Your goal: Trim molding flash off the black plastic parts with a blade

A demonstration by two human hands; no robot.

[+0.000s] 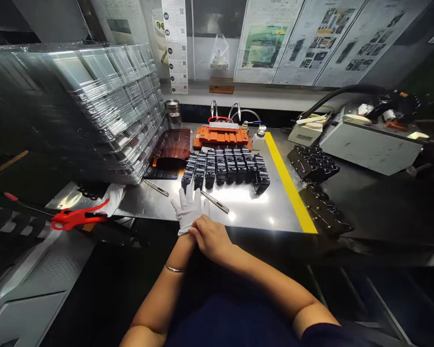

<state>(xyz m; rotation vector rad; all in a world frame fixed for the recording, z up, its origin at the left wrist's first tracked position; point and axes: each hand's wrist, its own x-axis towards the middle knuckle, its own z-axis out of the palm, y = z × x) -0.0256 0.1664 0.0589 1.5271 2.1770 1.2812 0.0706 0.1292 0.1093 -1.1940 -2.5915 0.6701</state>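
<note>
The left hand point(190, 209) wears a white glove point(185, 222), its fingers spread apart and holding nothing, beside the near edge of the metal table point(159, 208). The bare right hand point(212, 237) is closed, its fingers gripping the glove's cuff at the left wrist; a bracelet point(174, 269) circles the left forearm. Just beyond the gloved fingertips, black parts point(226, 168) stand in close rows on the table. One slim silver tool point(215, 201) lies just right of the glove, another point(156, 187) to its left. Behind the rows sits an orange fixture point(222, 137), with a small bottle point(258, 140) at its right. Farther left are stacked clear trays point(108, 106) and a red air gun point(70, 219). On the right, yellow tape point(291, 185) runs between the rows and two dark blocks point(313, 164), with a pale box point(369, 144) beyond.
</note>
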